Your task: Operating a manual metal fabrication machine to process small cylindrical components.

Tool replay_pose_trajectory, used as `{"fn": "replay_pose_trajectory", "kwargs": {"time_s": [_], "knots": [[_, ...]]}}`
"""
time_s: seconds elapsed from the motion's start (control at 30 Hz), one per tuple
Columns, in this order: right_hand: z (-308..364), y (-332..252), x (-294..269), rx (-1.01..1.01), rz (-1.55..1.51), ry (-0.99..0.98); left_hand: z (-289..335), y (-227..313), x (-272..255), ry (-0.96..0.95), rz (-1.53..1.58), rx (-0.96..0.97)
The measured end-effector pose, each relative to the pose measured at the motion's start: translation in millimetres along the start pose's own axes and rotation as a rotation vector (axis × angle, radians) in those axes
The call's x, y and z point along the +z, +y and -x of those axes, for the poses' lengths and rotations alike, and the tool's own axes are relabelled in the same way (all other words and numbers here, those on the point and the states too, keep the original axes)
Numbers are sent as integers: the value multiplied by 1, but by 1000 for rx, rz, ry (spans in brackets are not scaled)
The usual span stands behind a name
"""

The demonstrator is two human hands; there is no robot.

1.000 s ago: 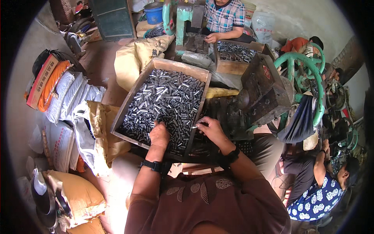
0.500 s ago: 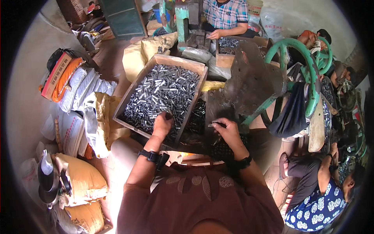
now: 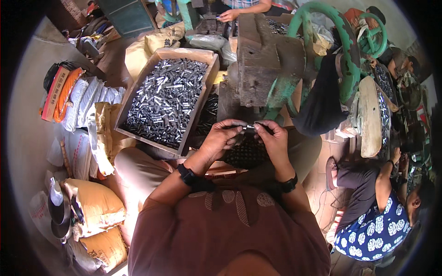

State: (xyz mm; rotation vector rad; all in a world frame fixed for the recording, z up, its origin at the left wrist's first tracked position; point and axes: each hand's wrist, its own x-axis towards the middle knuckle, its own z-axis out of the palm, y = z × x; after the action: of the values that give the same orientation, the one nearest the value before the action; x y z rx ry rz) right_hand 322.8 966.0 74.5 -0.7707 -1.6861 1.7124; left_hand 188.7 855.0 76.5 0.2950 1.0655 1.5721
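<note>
In front of my lap, both hands meet around a small shiny metal cylinder. My left hand pinches its left end, and my right hand grips the right end with thumb and fingers. To the left, a wooden box holds a heap of small metal cylinders of the same look. Directly beyond my hands stands a heavy metal press with worn green paint. More dark pieces lie in the gap between box and press, partly hidden.
A green handwheel with a dark cloth hung near it rises at the right. Stuffed sacks stack along the left wall. A co-worker's hand shows across the press; another person in a blue patterned shirt sits at lower right.
My left hand has left the box of cylinders and moved right to meet my right hand at the metal piece. The view has shifted, so the press and box appear higher and further left.
</note>
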Motion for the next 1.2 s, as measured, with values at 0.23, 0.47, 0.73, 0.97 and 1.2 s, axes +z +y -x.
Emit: {"fn": "replay_pose_trajectory", "kwargs": {"time_s": [0.23, 0.47, 0.73, 0.97, 1.2], "knots": [[1, 11, -5, 12, 11, -16, -2, -5, -1, 12, 2, 55], [4, 7, 1, 49, -46, -41, 2, -4, -3, 15, 23, 93], [7, 10, 11, -76, 150, -33, 4, -8, 0, 82, -201, 193], [-1, 3, 3, 158, -157, -190, 3, -2, -13, -91, -189, 198], [-2, -1, 9, 78, 78, -111, -11, -3, -25, -247, 16, -14]]}}
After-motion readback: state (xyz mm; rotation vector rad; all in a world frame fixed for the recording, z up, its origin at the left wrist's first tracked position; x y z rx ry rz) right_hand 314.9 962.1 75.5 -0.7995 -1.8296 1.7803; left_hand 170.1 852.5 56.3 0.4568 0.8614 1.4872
